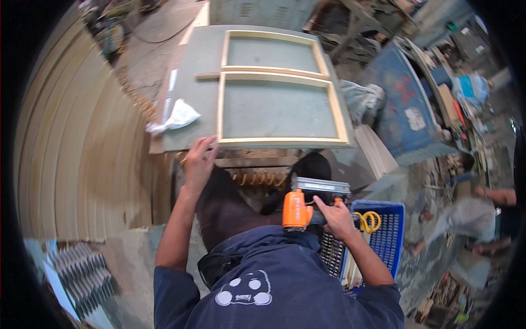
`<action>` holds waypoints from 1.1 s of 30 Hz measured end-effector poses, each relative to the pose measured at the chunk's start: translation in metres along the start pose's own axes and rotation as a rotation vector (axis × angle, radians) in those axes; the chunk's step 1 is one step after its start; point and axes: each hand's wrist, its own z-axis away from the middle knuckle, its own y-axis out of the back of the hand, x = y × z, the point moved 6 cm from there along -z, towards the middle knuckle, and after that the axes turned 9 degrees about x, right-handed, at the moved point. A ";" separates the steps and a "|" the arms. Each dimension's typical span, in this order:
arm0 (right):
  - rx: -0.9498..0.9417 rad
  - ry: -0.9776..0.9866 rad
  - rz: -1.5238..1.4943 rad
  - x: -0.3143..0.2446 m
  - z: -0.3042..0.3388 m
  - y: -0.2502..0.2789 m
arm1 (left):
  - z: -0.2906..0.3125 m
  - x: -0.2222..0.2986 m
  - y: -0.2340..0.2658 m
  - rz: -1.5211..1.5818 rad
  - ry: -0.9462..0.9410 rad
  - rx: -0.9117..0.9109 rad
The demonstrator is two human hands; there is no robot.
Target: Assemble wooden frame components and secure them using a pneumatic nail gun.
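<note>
My right hand (338, 219) is closed round the handle of an orange and silver nail gun (296, 211), held above my lap with its index finger stretched along the tool. My left hand (198, 159) is at the near left edge of the grey work board (189, 57), its fingers somewhat apart and the fingertips beside the corner of a pale wooden frame (279, 141). That frame lies flat, with a second wooden frame (274, 34) against its far side. Between them a wood strip (207, 75) sticks out to the left.
A white plastic bag (181, 116) lies on the board's left. Tall stacked panels (82, 142) stand at left. A blue crate (402, 230) sits by my right forearm, near the yellow coiled hose (370, 222). Another person's arm (497, 196) shows at far right, beyond a blue cabinet (394, 104).
</note>
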 end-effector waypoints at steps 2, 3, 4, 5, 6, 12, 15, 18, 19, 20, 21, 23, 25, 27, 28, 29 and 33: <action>0.007 0.002 0.016 0.004 0.011 -0.008 | -0.002 0.001 -0.004 0.026 -0.037 0.016; -0.026 -0.025 0.003 0.004 0.012 -0.008 | -0.003 0.001 -0.007 0.050 -0.044 0.003; -0.041 -0.028 0.009 0.006 0.015 -0.011 | -0.005 0.001 -0.009 0.055 -0.031 0.005; -0.056 -0.029 0.013 0.008 0.019 -0.015 | -0.007 0.001 -0.010 0.057 -0.017 0.008; -0.058 -0.040 0.017 0.009 0.019 -0.014 | -0.007 0.002 -0.010 0.058 -0.007 0.013; -0.114 -0.034 -0.038 0.010 0.010 -0.017 | -0.008 -0.001 -0.014 0.046 -0.013 0.019; -0.089 -0.048 -0.083 0.006 0.004 -0.008 | -0.007 -0.003 -0.019 0.040 -0.020 0.019; -0.116 -0.098 -0.113 0.004 0.009 -0.004 | -0.006 -0.002 -0.024 0.110 0.023 0.021; -0.122 -0.124 -0.114 0.007 0.013 -0.008 | -0.005 -0.001 -0.031 0.182 0.079 0.020; -0.109 -0.121 -0.183 0.005 0.013 -0.013 | -0.005 -0.002 -0.027 0.155 0.072 0.035; -0.094 -0.124 -0.248 0.001 0.013 -0.017 | -0.003 -0.006 -0.022 0.137 0.063 0.047; -0.059 -0.109 -0.286 -0.016 0.009 -0.019 | 0.002 -0.013 -0.012 0.108 0.072 0.034; -0.006 -0.140 -0.366 -0.036 0.012 -0.016 | 0.005 -0.014 -0.009 0.113 0.106 0.011; 0.035 -0.247 -0.412 -0.050 0.017 -0.022 | 0.001 -0.005 -0.014 0.136 0.086 0.002; 0.066 -0.302 -0.424 -0.058 0.016 -0.024 | 0.002 -0.005 -0.014 0.118 0.094 0.004; 0.083 -0.333 -0.415 -0.065 0.015 -0.026 | 0.005 -0.008 -0.015 0.132 0.082 0.006; 0.121 -0.443 -0.467 -0.065 0.018 -0.023 | -0.003 -0.007 -0.022 0.151 0.101 -0.001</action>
